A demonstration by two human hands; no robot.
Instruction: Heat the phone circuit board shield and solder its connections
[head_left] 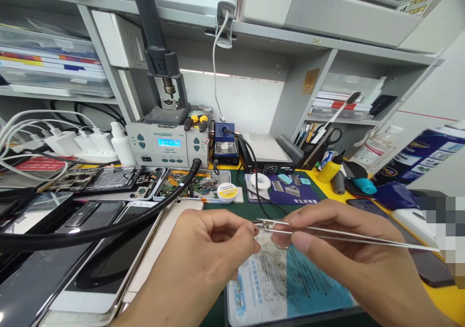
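Observation:
My left hand is closed in a pinch on a small metallic part, held in the air in front of me. Its exact kind is too small to tell. In my right hand is a pair of long silver tweezers, gripped between thumb and fingers. The tweezer tips reach the metallic part, right beside my left fingertips. Below both hands lies a stained white-and-blue printed pad. The fingertips partly hide the metallic part.
Several phones and a white-framed phone lie at left, crossed by a thick black hose. Behind stand a hot-air station, a tray of circuit boards and a solder spool. A yellow bottle stands at right.

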